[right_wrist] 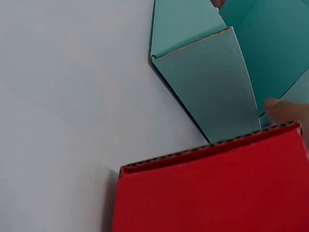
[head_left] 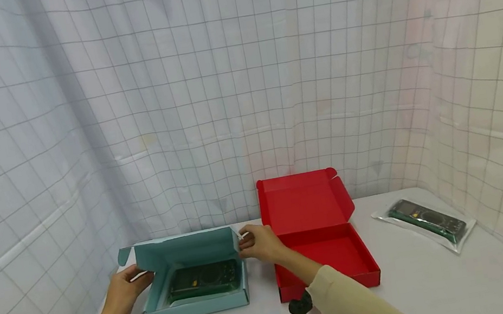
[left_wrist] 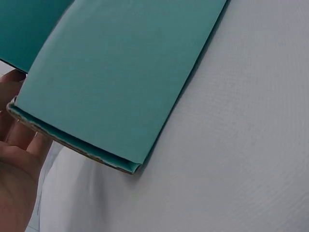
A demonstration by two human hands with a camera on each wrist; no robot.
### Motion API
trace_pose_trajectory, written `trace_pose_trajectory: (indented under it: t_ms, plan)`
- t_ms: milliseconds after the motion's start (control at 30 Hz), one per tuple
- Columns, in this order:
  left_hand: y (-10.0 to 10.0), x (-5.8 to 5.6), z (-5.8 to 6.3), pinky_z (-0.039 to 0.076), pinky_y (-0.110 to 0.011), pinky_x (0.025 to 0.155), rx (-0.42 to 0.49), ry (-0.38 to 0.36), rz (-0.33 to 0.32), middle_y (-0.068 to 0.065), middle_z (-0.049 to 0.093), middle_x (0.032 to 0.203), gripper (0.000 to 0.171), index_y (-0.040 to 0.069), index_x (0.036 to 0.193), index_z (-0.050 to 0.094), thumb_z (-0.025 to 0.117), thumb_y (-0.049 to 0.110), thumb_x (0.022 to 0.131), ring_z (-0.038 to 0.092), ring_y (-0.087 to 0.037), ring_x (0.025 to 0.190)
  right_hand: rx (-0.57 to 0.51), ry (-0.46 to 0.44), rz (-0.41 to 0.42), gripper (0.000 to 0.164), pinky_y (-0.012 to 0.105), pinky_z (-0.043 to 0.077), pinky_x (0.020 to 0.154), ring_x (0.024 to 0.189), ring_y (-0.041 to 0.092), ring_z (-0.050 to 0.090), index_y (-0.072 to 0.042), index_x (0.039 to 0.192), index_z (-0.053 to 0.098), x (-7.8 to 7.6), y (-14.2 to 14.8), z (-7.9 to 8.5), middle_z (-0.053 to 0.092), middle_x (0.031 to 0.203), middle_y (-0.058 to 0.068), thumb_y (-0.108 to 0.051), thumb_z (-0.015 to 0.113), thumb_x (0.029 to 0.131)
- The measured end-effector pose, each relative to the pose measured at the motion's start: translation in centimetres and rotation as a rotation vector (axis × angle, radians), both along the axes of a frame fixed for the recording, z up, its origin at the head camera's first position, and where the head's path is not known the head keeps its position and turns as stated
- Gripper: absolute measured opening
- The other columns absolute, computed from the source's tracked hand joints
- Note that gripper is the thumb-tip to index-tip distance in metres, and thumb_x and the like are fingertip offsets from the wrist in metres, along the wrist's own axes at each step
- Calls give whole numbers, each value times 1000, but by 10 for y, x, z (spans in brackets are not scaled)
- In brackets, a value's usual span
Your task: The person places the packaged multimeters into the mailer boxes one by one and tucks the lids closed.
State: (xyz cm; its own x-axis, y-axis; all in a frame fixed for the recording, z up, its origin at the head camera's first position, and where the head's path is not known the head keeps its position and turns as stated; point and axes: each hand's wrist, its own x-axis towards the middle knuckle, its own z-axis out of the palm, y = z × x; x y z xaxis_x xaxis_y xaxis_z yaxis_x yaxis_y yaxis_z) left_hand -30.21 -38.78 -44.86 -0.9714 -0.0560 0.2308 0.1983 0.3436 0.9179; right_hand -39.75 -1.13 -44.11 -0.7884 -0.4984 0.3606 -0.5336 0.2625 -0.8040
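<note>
A teal cardboard box point(head_left: 196, 309) stands on the left of the table with its lid point(head_left: 184, 247) raised. Inside lies a dark, green-edged device point(head_left: 204, 280), apparently a bagged multimeter. My left hand point(head_left: 125, 295) holds the lid's left side, thumb toward the inside; in the left wrist view its fingers are partly behind the teal cardboard point(left_wrist: 111, 82). With my right hand point(head_left: 261, 242) I pinch the lid's right side flap. The right wrist view shows that thumb point(right_wrist: 273, 106) against the lid's inner face.
An open red box point(head_left: 323, 252) stands just right of the teal one, under my right forearm. Farther right lies a multimeter point(head_left: 426, 220) in a clear plastic bag. Gridded white curtains point(head_left: 266, 94) enclose the white table point(head_left: 430, 288) at the back and sides.
</note>
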Motion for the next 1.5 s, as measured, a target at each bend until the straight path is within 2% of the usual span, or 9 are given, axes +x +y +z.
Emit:
trace_pose_trajectory:
  t_ms: [167,267,333,467,567,667,1033,1367,1500]
  plan:
    - [-4,3,-2,55,-26,93,27,-56,-17,-26,55,143,47,-15,143,48,60,11,106,61,6,108,-28,-110,65,47,37,59,89,103,22,73,3,133,62,1,6,1,75,113,9,-8,80,92]
    - [-9,5,-1,54,-28,95,113,-64,-94,-11,61,137,43,-14,144,49,47,13,112,62,2,112,-82,-251,126,46,42,57,93,108,25,71,4,138,59,3,11,4,72,120,11,-11,73,97]
    - [-14,8,1,54,-28,96,230,-60,-208,1,64,132,42,-5,141,58,35,19,115,62,-2,115,-132,-354,174,46,44,55,96,112,29,70,6,141,57,3,14,9,69,125,14,-17,67,103]
    - [-26,12,11,48,-31,105,500,-104,-564,7,64,136,65,16,136,68,12,40,115,59,-12,128,-201,-510,238,58,46,53,99,118,35,67,10,144,51,4,18,20,65,133,19,-34,59,107]
    - [-30,13,22,44,-33,109,560,-150,-736,3,60,144,73,22,139,66,4,48,111,55,-17,134,-193,-549,272,65,46,52,100,122,37,64,10,147,48,6,20,28,62,137,20,-40,59,106]
    - [-29,14,30,45,-33,109,495,-140,-742,4,58,145,68,27,141,64,5,45,112,55,-17,134,-161,-529,310,63,46,50,103,125,38,61,8,148,48,8,20,34,60,140,19,-38,59,106]
    - [-24,26,34,49,-32,103,312,-134,-521,10,59,137,43,44,135,54,17,42,114,60,-11,125,-106,-517,299,53,46,51,102,125,36,62,5,146,53,13,19,35,64,137,16,-32,58,108]
    - [-29,31,30,47,-30,106,378,-114,-683,6,60,142,52,33,138,57,11,31,115,57,-12,130,-12,-407,303,60,43,52,102,123,28,62,-3,149,53,15,22,31,62,140,6,-39,65,103]
    - [-28,33,30,47,-31,106,392,-111,-691,6,62,140,53,35,139,57,10,31,115,57,-14,130,8,-410,311,62,44,52,101,125,29,60,-4,151,51,15,24,31,59,143,6,-39,65,102]
